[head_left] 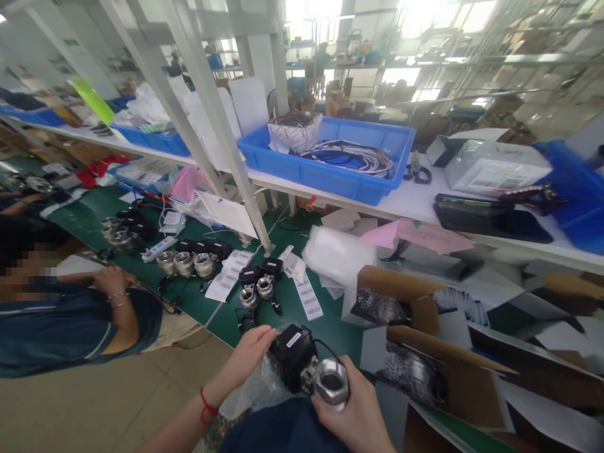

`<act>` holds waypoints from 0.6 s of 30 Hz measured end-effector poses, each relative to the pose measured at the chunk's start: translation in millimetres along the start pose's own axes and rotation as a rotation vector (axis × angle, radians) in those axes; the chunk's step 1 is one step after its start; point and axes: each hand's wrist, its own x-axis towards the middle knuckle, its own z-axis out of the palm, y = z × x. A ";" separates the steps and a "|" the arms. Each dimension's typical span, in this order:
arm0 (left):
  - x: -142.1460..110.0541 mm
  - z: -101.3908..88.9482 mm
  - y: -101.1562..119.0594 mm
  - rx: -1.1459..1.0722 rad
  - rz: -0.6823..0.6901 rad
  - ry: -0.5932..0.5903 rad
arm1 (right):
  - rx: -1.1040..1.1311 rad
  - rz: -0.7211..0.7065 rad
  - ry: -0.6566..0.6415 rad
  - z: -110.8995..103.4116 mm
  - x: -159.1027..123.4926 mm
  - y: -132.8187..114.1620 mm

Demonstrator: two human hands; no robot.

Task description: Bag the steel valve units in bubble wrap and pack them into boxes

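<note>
Evidently heavy and rigid, the motorized valve is held above the counter edge, right hand clasping its slippery steel body, left hand gripping the black actuator housing, the surer hold.

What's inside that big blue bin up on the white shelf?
The blue bin holds a coil of white and dark cables and a patterned box with wires on top. Whatever lies beneath them, and behind the front wall, is hidden.
</note>
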 end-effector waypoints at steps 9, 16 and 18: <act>-25.2 32.8 11.8 0.512 0.419 0.130 | -0.219 -0.085 -0.190 9.2 -4.8 -5.5; -39.2 54.2 13.7 0.831 0.794 0.156 | 0.470 0.544 0.023 36.7 10.1 4.2; -37.6 65.4 13.0 0.830 0.873 0.140 | 0.711 0.679 0.081 39.9 15.3 10.0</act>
